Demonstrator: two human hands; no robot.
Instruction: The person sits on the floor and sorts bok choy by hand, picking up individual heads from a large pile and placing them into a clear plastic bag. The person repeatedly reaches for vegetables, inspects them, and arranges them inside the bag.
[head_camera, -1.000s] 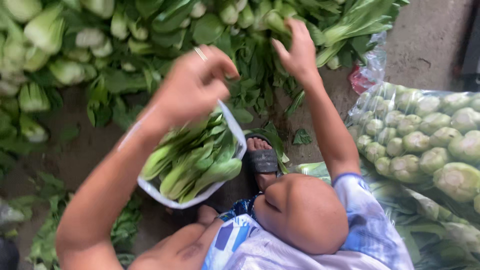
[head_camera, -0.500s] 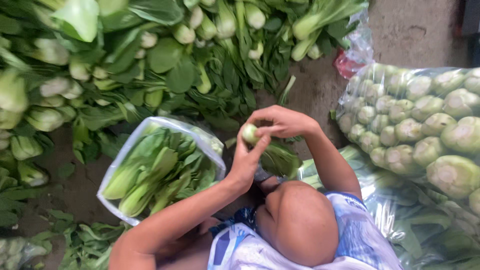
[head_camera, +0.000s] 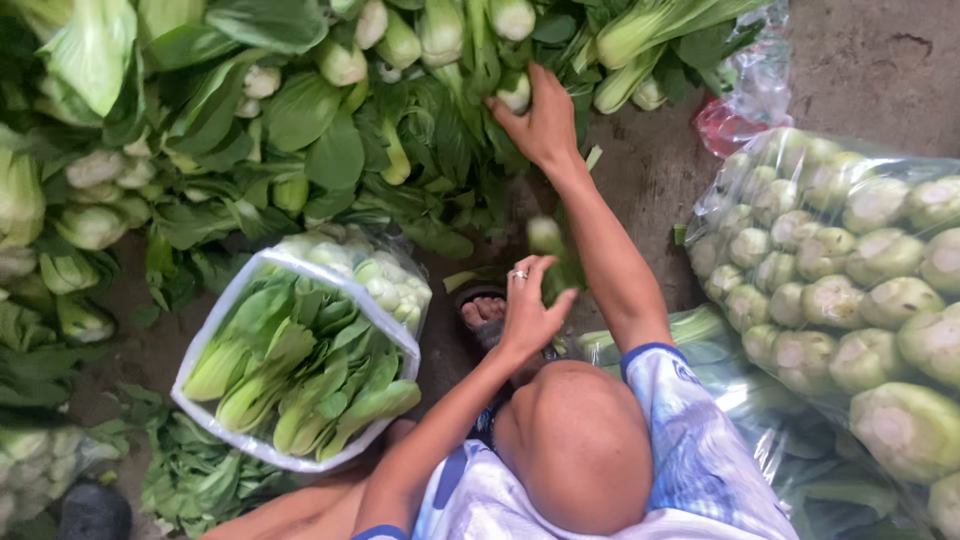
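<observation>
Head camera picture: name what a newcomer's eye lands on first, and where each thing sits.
First comes the pile of bok choy heaped across the top, where the right hand reaches onto one pale stalk. Below it, left of centre, an open plastic bag stands packed with greens, and the left hand holds a bunch beside it. At the right edge lies a large clear sack of trimmed heads.

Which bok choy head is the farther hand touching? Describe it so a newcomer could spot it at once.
Start at the loose pile of bok choy across the top, then follow the outstretched right hand to its fingertips. The head there is small, with a pale rounded base facing the viewer, and sits at the pile's lower edge; unlike its neighbours, fingers rest on it.
</observation>
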